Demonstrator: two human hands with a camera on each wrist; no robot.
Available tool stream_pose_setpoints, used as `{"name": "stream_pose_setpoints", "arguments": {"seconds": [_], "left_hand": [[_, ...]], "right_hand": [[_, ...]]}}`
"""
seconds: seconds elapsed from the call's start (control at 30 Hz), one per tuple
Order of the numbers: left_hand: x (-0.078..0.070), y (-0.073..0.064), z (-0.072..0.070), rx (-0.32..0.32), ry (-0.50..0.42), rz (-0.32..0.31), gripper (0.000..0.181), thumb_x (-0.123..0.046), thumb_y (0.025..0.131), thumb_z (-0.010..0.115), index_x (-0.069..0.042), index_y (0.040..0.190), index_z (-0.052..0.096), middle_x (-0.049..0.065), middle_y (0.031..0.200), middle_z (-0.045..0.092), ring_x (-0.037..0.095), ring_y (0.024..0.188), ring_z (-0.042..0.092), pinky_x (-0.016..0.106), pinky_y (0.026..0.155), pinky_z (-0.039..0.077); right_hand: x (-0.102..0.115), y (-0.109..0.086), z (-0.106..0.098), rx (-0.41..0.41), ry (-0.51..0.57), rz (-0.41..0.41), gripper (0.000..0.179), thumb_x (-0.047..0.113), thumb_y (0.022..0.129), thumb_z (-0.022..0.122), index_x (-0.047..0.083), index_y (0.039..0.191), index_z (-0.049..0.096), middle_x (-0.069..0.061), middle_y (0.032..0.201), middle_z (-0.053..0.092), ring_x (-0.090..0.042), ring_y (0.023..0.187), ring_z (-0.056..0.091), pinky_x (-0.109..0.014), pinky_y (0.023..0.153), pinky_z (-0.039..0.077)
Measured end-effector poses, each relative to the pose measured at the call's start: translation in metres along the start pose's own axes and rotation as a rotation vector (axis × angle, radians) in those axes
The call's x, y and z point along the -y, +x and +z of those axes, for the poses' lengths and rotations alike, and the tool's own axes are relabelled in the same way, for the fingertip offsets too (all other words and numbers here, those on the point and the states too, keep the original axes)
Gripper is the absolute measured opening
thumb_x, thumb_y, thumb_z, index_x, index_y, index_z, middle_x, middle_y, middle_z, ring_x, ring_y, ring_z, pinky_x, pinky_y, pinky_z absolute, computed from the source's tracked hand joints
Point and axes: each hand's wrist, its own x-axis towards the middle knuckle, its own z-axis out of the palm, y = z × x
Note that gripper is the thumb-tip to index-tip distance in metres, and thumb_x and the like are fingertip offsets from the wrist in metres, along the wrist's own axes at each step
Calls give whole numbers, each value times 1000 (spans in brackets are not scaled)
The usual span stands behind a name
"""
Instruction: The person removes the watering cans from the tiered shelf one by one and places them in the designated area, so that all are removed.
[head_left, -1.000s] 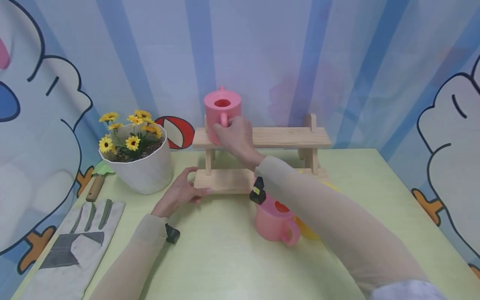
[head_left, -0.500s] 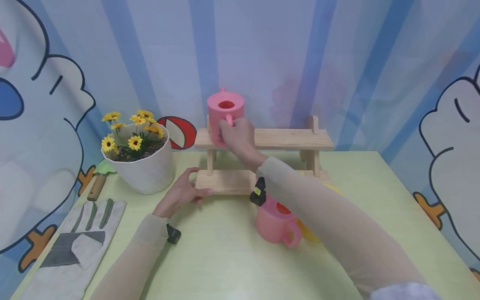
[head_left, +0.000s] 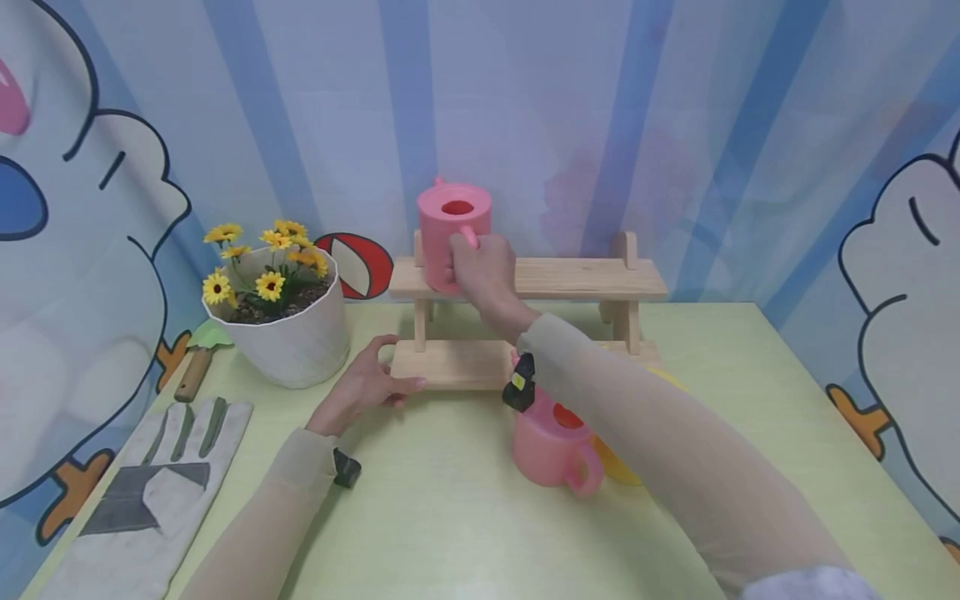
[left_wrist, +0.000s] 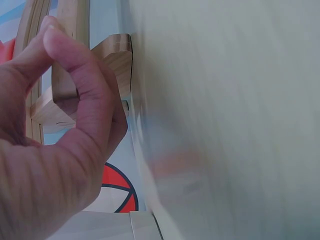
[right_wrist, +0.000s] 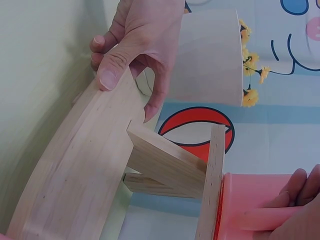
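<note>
A pink watering can [head_left: 442,250] stands on the left end of the upper board [head_left: 585,279] of a two-step wooden stand. My right hand [head_left: 483,271] grips it by its handle, which faces me and slightly right. In the right wrist view the can's base [right_wrist: 232,200] is right at the board. My left hand [head_left: 365,383] holds the left end of the stand's lower board [head_left: 457,364], thumb at the front edge and fingers round behind. Another pink watering can [head_left: 543,450] sits on the table under my right forearm, partly hidden by it.
Behind my right sleeve a yellow object [head_left: 622,471] shows in part. To the left are a white pot [head_left: 296,354] of yellow flowers, a trowel [head_left: 193,373] with a wooden handle and a grey-white work glove [head_left: 150,500]. A printed cloth [head_left: 495,100] hangs behind the table.
The held watering can has turned a little, its spout swinging left and its handle right. My right hand has shifted slightly right with the handle. The left hand keeps its hold on the stand.
</note>
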Motion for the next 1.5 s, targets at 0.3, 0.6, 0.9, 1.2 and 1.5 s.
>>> {"name": "stream_pose_setpoints", "arguments": {"seconds": [0.3, 0.6, 0.9, 1.2, 1.5], "left_hand": [[1, 2, 0, -7, 23, -5, 100, -25, 96, 86, -14, 170, 21, 8, 94, 66, 13, 64, 64, 30, 81, 48], [1, 3, 0, -5, 22, -19, 100, -25, 96, 86, -14, 171, 21, 9, 99, 66, 13, 65, 63, 30, 80, 49], [1, 2, -1, -5, 17, -7, 99, -24, 97, 86, -13, 170, 20, 7, 93, 64, 13, 65, 62, 28, 76, 50], [1, 2, -1, -3, 22, -22, 101, -26, 96, 87, -15, 170, 20, 7, 91, 65, 14, 66, 63, 30, 79, 49], [2, 4, -1, 12, 1, -9, 101, -24, 95, 87, -13, 170, 19, 10, 99, 64, 14, 67, 64, 27, 75, 53]], "right_hand": [[0, -2, -5, -12, 22, -24, 32, 19, 107, 57, 11, 77, 66, 0, 74, 66, -12, 67, 62, -22, 57, 43], [6, -11, -15, 11, 35, -39, 32, 19, 107, 55, 12, 76, 64, -1, 75, 64, -13, 70, 60, -25, 59, 42], [14, -24, -26, 30, 23, -67, 35, 19, 106, 54, 12, 72, 61, 1, 70, 62, -15, 67, 58, -26, 57, 39], [17, -49, -36, 88, -12, -92, 37, 19, 107, 52, 11, 72, 57, 1, 62, 50, -16, 58, 41, -30, 58, 37], [12, -73, -43, 120, 16, -106, 37, 19, 106, 51, 10, 70, 57, 0, 59, 49, -17, 54, 39, -30, 55, 34]]}}
